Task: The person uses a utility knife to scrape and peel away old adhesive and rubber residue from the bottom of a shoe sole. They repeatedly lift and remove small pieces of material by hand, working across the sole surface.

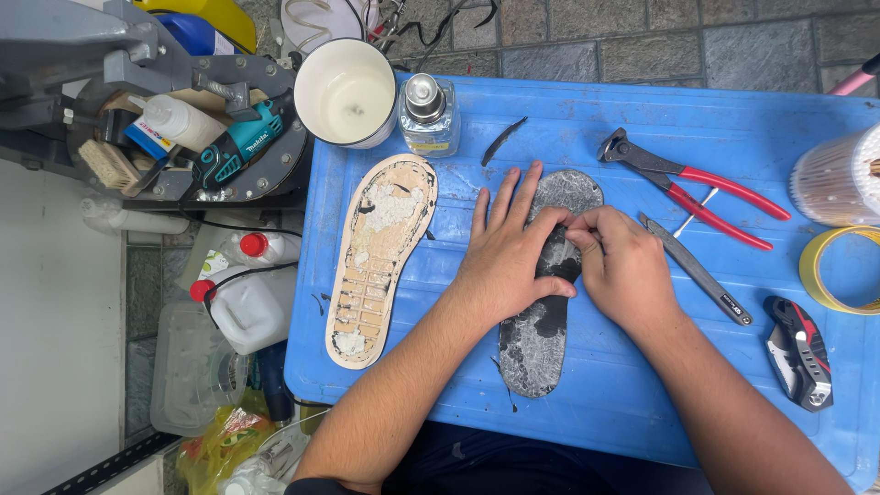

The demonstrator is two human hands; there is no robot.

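Note:
A dark grey shoe insole (536, 339) with white glue residue lies lengthwise on the blue table (642, 385). My left hand (509, 252) rests flat across its middle, fingers spread and pressing it down. My right hand (623, 266) is beside it, fingertips pinched on the insole's surface near its right edge. A tan shoe sole (380, 261) with cracked white and brown residue lies to the left of the insole, apart from both hands.
Red-handled pincers (697, 188), a flat metal blade (697, 270) and a folding knife (799, 353) lie to the right. A tape roll (830, 270) and a stick container (839, 179) sit at the far right. A white cup (346, 92) and glass bottle (427, 115) stand behind.

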